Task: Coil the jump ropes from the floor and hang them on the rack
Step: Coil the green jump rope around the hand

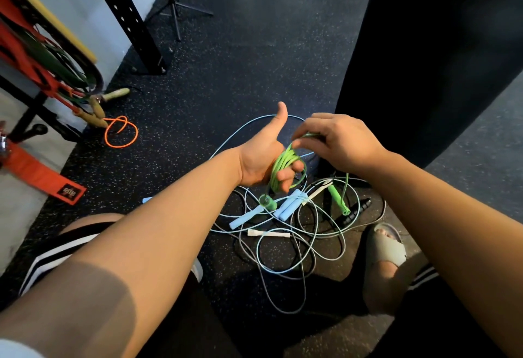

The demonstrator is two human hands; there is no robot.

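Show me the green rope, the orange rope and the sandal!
green rope (284, 159): head view, the coil on the fingers of the left hand (256, 159)
orange rope (120, 146): head view, bottom of its loop
sandal (387, 243): head view, its top strap

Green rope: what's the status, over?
Left hand holds green rope coiled on fingers. Right hand pinches its strand. One handle lies in floor tangle.

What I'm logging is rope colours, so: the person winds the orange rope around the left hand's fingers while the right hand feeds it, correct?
Not orange: the head view shows the green rope wound around the fingers of the left hand, the right hand pinching it. The orange rope lies on the floor by the rack.
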